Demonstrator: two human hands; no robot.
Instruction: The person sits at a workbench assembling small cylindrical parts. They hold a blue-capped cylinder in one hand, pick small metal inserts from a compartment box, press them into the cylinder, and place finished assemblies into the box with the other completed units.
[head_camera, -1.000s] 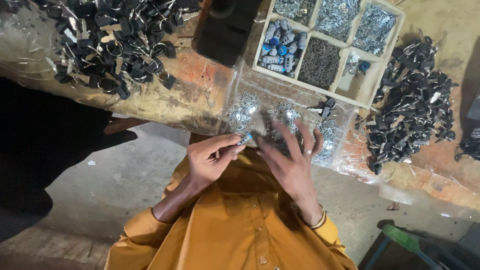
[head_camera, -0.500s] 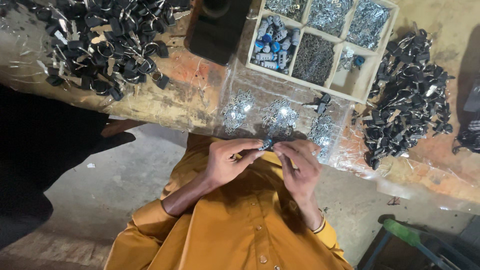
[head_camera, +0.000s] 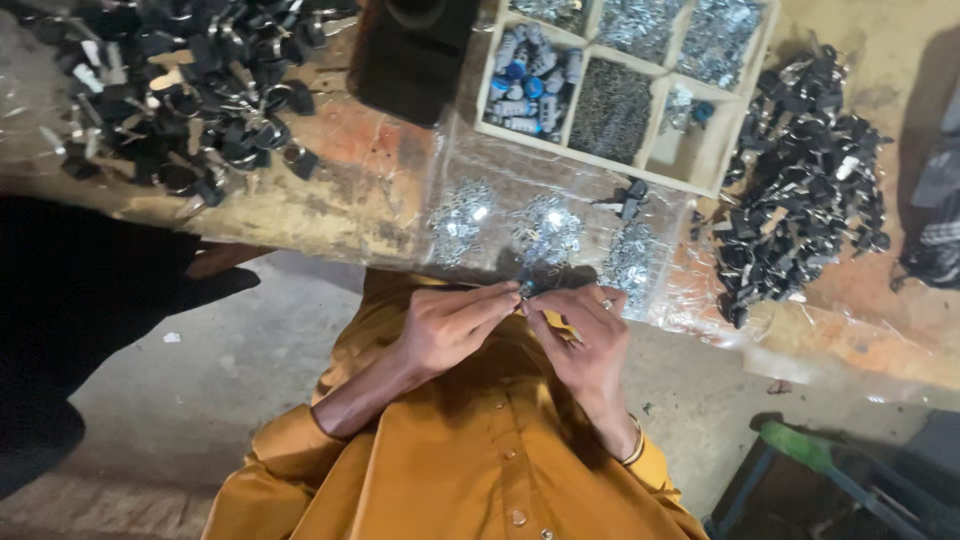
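Both hands have drawn back from the workbench (head_camera: 300, 200) toward frame centre. The left hand (head_camera: 455, 325) and right hand (head_camera: 585, 340) now pinch one small metal part (head_camera: 527, 292) between fingertips. Above lie silver part piles (head_camera: 545, 230), the compartment tray (head_camera: 620, 90) and black heaps (head_camera: 800, 190).

tiny part (head_camera: 527, 290) pinched between both hands too small to identify, compartment tray (head_camera: 590, 150) and black device (head_camera: 412, 50) cut off by top edge

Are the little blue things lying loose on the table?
No, the little blue things sit inside one compartment of the divided tray, not loose on the table.
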